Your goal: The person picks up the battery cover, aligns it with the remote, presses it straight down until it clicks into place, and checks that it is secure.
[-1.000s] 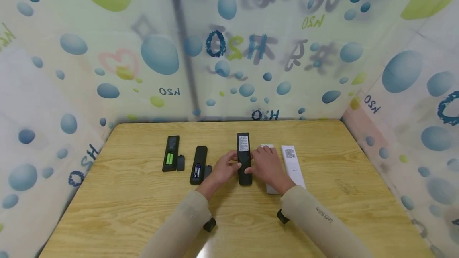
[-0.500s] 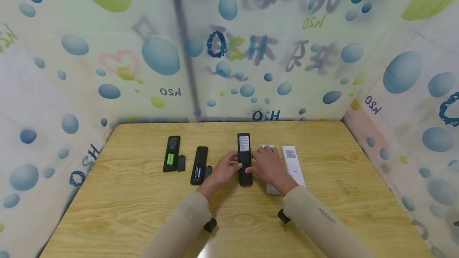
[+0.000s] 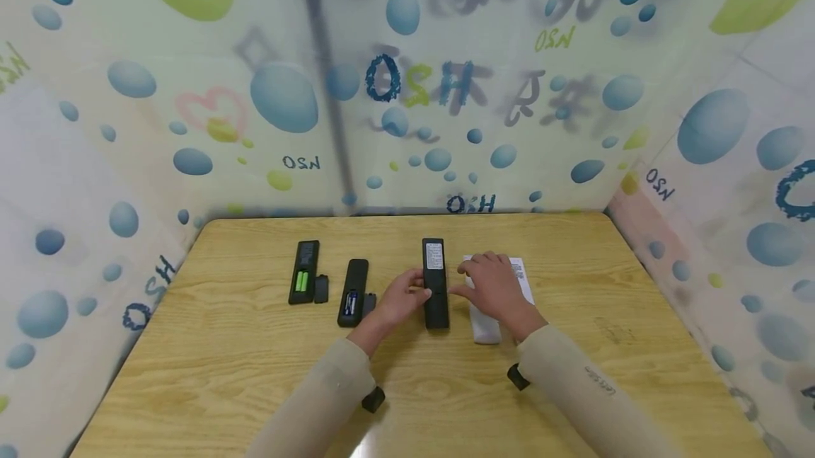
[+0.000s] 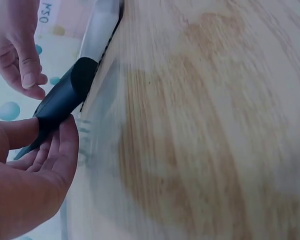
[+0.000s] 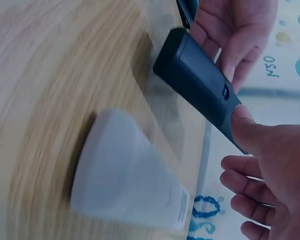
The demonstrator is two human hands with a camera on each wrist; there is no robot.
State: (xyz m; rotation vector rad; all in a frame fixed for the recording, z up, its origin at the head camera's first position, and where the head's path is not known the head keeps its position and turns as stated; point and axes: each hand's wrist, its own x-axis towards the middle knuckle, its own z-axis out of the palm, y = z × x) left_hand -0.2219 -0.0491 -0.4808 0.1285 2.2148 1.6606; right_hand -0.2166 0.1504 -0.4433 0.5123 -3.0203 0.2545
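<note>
A black remote control (image 3: 436,281) lies back side up in the left hand (image 3: 400,300), with a white label near its far end. The left thumb is on top and the fingers curl beneath, as the left wrist view shows; the remote is raised off the table there. Its battery cover is in place. To the right, the right hand (image 3: 496,289) hovers with loosely bent fingers, a gap between it and the black remote in the head view. Below that hand lies a white remote control (image 5: 125,170), partly hidden in the head view; a second white remote (image 3: 520,274) shows behind the fingers.
At left on the wooden table (image 3: 191,359) lie a black remote with green batteries (image 3: 307,256), its loose cover (image 3: 321,289) beside it, and another black remote with blue batteries (image 3: 358,274) and its cover (image 3: 369,304). A patterned wall (image 3: 267,189) stands behind.
The right hand has let go of the black remote and moved a little to the right, over the white remotes. The left hand still holds the black remote in nearly the same place.
</note>
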